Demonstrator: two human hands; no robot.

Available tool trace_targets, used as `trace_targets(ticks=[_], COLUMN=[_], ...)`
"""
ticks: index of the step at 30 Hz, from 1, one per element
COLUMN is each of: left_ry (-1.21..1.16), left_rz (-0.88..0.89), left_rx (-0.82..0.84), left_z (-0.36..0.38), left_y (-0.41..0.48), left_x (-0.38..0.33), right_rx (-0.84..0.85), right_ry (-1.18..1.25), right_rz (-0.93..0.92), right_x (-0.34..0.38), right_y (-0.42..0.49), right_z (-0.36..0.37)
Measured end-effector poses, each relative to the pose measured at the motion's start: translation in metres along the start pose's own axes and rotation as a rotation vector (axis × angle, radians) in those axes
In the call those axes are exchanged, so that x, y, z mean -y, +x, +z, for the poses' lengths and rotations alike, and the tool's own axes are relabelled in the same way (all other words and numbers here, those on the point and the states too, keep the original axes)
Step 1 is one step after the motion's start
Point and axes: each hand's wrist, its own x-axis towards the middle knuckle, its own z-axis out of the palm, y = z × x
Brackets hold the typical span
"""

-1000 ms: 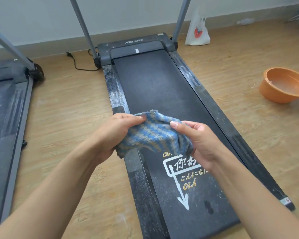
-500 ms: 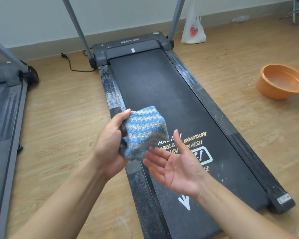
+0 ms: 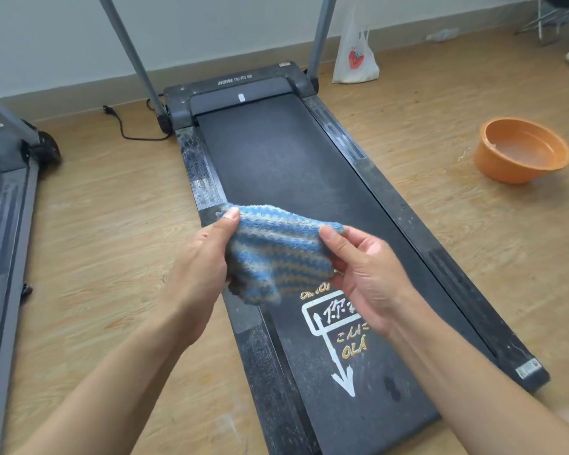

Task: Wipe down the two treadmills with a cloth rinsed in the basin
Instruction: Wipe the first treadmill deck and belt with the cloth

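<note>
Plainly, from the head view, the cloth (image 3: 276,254) hung in the air between both hands, above the near half of the treadmill (image 3: 237,83), over the seam where its left rail (image 3: 201,172) met the belt (image 3: 286,178). The left hand (image 3: 197,267) pinched the cloth's far left corner, thumb on top, with the other fingers hidden under the fabric. The right hand (image 3: 365,274) pinched the far right corner under its thumb, its other fingers (image 3: 344,269) loosely curled beneath the cloth's right edge. Neither hand was free: both gripped the same cloth and nothing else.

The cloth's long axis ran left to right, from one thumb to the other, and its near edge sagged in a bunch towards the person. It did not appear to touch the treadmill. The belt ran near to far below it, so the cloth sat crosswise to the belt. The dusty left rail lay just under the left hand, which made that hand the nearer one for a stroke along the rail. The right hand stood over the belt's lettering (image 3: 349,343).

The basin (image 3: 523,152), with what looked like water in it, sat on the floor (image 3: 112,224) well apart to the far right, on the right hand's side. The second treadmill (image 3: 4,208) lay at the left edge, well apart. By the look of it, the cloth was being spread for wiping, and the next move would turn on lowering it flat onto the surface straight below.
</note>
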Motion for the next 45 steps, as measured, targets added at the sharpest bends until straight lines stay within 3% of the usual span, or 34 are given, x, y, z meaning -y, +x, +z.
trace_targets(ticks=[6,8,11,13,17,25,30,36,38,42,45], left_ry=[0.224,0.373,0.367,0.352,0.287,0.302,0.264,0.666,0.708,0.578,0.162], left_rz=[0.253,0.334,0.432,0.467,0.45,0.382,0.23,0.494,0.559,0.485,0.213], left_rx=[-0.02,-0.07,-0.136,-0.091,-0.102,-0.098,-0.013,-0.167,-0.159,-0.041,0.037], left_z=[0.002,-0.004,-0.01,-0.01,-0.012,-0.008,-0.006,0.006,0.012,0.024,0.023], left_y=[-0.003,0.001,0.006,0.005,0.006,0.014,0.02,0.015,0.012,0.012,0.013], left_x=[0.005,0.013,0.013,0.008,0.003,0.001,0.013,0.028,0.03,0.029,0.022], right_rx=[-0.147,-0.134,-0.087,-0.072,-0.022,-0.015,0.034,-0.176,-0.159,0.089,0.104], right_ry=[-0.244,-0.317,-0.356,-0.383,-0.44,-0.813,-0.463,-0.743,-0.717,-0.467,-0.35], right_rz=[-0.194,-0.271,-0.33,-0.318,-0.279,-0.254,-0.105,-0.303,-0.352,-0.234,-0.219], right_x=[0.016,0.019,0.023,0.026,0.035,0.036,0.042,0.023,0.016,0.008,0.019], right_y=[0.007,0.007,0.009,0.011,0.01,0.015,0.017,0.016,0.013,0.003,0.007], right_z=[-0.012,-0.015,-0.018,-0.019,-0.023,-0.036,-0.037,-0.018,-0.004,0.022,0.017])
